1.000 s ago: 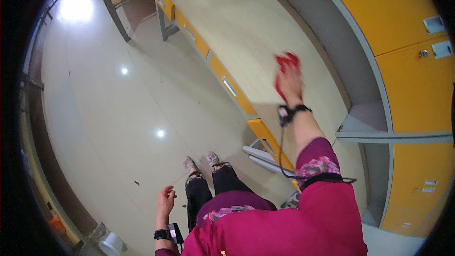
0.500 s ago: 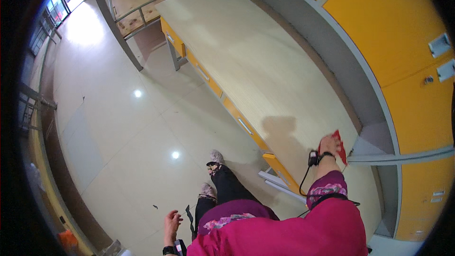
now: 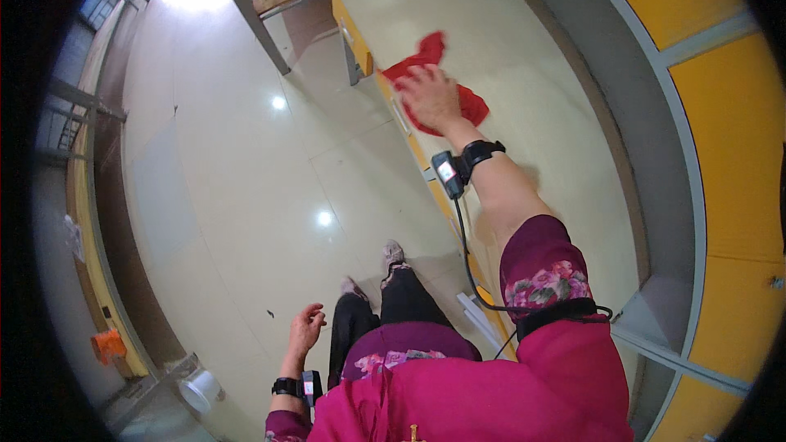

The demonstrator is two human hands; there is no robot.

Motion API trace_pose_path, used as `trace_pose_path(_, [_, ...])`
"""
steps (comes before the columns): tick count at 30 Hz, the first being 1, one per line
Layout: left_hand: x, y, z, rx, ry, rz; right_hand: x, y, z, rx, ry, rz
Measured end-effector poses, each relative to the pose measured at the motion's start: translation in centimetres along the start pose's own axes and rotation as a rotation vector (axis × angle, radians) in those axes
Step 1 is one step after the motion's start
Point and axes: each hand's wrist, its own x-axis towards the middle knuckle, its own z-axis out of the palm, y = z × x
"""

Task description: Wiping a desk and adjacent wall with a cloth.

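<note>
A bright red cloth (image 3: 473, 106) lies bunched and partly spread on the pale desktop (image 3: 524, 98), by the desk's front edge. On top of it is my right hand (image 3: 432, 100), slightly blurred, its fingers bent over the cloth and holding it against the surface. My right arm reaches far forward over the desk. My left hand (image 3: 306, 329) hangs low at my left side above the floor, open and holding nothing, with its fingers loosely curved and apart. Each wrist wears a black strap with a small device.
Yellow drawers (image 3: 352, 33) line the desk's front. Yellow cabinet doors (image 3: 729, 147) and a grey shelf frame rise on the right. A metal bunk bed frame (image 3: 262, 33) stands beyond the desk. On the tiled floor (image 3: 237, 196) at lower left is a white bucket (image 3: 201, 391), near an orange object (image 3: 108, 347).
My right hand has carried the red cloth from the desk's near right part to its far front edge. My left hand has risen slightly. The view has shifted.
</note>
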Motion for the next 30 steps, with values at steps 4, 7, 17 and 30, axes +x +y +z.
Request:
trace_pose_path(4, [1.5,-0.5,-0.5,-0.083,0.033,0.005,-2.7,-3.0,-1.5,-0.098,-0.121,-0.193])
trace_pose_path(7, [2.7,-0.8,-1.5,-0.134,0.006,0.015,-10.5,-3.7,-5.0,-0.150,-0.156,-0.269])
trace_pose_path(17, [4.0,-6.2,-4.4,-0.377,0.113,-0.165,-8.5,-2.8,-4.5,-0.200,-0.336,-0.302])
trace_pose_path(30, [3.7,-11.6,-6.0,-0.371,0.098,-0.207,-5.7,-4.0,-4.3,-0.511,-0.474,-0.471])
